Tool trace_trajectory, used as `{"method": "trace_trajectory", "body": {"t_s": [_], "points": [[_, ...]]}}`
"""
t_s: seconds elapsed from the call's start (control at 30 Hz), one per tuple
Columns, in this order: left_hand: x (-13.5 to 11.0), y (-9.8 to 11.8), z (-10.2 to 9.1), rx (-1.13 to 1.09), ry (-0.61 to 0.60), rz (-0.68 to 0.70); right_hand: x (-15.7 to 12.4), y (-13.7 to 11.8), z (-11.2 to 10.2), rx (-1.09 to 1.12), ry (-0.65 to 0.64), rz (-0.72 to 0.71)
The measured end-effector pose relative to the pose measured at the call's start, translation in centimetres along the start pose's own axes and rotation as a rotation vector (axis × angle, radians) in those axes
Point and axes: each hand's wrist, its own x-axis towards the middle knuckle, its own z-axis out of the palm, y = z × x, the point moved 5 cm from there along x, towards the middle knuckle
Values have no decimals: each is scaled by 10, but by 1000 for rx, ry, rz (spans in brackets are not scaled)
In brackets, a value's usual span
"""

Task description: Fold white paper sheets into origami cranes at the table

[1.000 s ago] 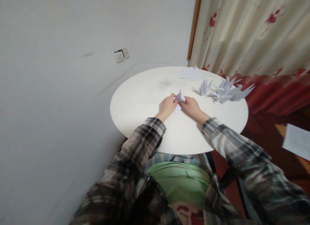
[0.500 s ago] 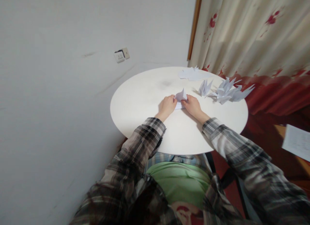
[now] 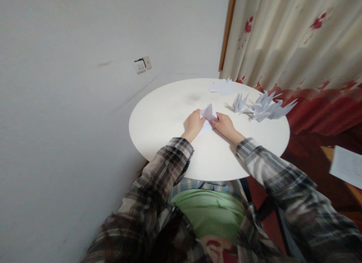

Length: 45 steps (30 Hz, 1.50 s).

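Left hand (image 3: 194, 122) and right hand (image 3: 225, 125) pinch white, angular folded paper (image 3: 209, 113) between fingers (image 3: 220, 116), apparently mid-fold, likely needing even pressing.

1. White paper (image 3: 208, 117), plain and creased, partly folded, with a pointed flap (image 3: 209, 110) standing up.
2. Its lower layer lies flat near the middle of the worktop (image 3: 161, 119).
3. Left hand (image 3: 194, 123) and right hand (image 3: 224, 124) pinch opposite sides, partly hiding its edges.
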Motion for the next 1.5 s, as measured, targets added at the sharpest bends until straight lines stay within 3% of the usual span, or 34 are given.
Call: {"method": "trace_trajectory", "body": {"t_s": [0.37, 0.67, 1.07, 1.3, 1.5], "points": [[0, 6, 2, -53, -26, 56, -2, -1, -1, 6, -15, -9], [3, 6, 2, -318, 21, 21, 1, 2, 2, -8, -13, -4], [8, 1, 4, -477, 3, -101, 1, 2, 1, -19, -19, 14], [8, -3, 12, -733, -50, -187, -1, 1, -1, -29, -18, 18], [6, 0, 8, -860, -59, -244, 0, 2, 0, -30, -2, 11]]}}
